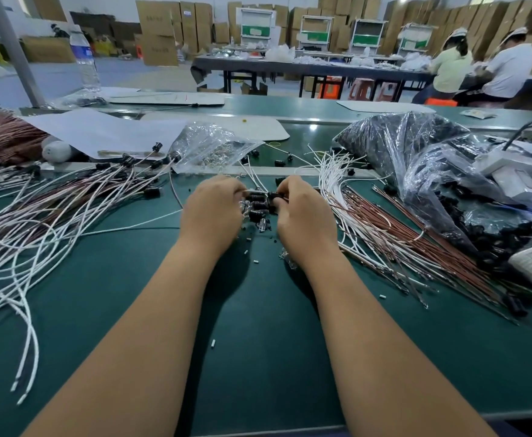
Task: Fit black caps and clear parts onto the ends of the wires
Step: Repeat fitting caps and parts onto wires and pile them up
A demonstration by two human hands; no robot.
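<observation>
1. Wires are the subject of the head view: a finished-looking bundle of white wires point(47, 209) with black caps on their far ends fans over the green desk point(258, 326) at 9 o'clock from the hands, and a bare bundle of white and red-brown wires point(394, 234) lies at 3 o'clock.
2. Between the hands sits a small cluster of black caps point(258, 205), with a loose clear part point(262, 223) just below it at 6 o'clock.
3. Left hand point(214, 209) is curled inward; its fingertips appear to pinch a thin wire end beside the caps, though the fingers hide the contact.
4. Right hand point(302, 209) is also curled, with fingers and thumb pinching a black cap at its 9 o'clock side, nearly touching the left hand.
5. Supplies lie behind: a clear bag of clear parts point(211, 146) at 11 o'clock and a large plastic bag of black caps point(416, 146) at 2 o'clock. A water bottle point(85, 58) stands far off at 10 o'clock.
6. Step in hand, as I judge it: pressing a cap onto a wire end held between both hands.
7. Next move probably calls for lining up cap bore and wire tip, pushing straight until seated, then adding a clear part and laying the wire on the 9 o'clock bundle.
</observation>
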